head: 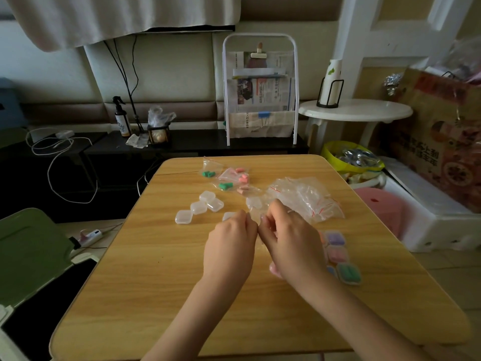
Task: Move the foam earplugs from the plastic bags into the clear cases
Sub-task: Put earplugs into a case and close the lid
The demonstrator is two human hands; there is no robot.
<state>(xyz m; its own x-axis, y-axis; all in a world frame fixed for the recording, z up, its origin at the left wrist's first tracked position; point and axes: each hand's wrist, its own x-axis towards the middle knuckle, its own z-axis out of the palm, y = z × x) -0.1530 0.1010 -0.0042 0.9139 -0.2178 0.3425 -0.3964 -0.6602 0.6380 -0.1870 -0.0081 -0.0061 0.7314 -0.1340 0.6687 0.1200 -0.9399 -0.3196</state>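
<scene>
My left hand (230,246) and my right hand (289,238) meet at mid-table, both pinching a small clear plastic bag (256,214) between their fingertips; what is inside it is hidden. Small bags holding green earplugs (208,174) and pink earplugs (243,178) lie at the far side of the wooden table (156,295). Several empty clear cases (200,205) sit left of my hands. To the right of my right hand stand filled cases, with purple earplugs (335,238), pink ones and green ones (348,273).
A heap of empty clear bags (304,196) lies behind my right hand. A pink stool (382,207) and a white foam box (442,225) stand right of the table. A green chair (28,251) is at the left, a black bench behind.
</scene>
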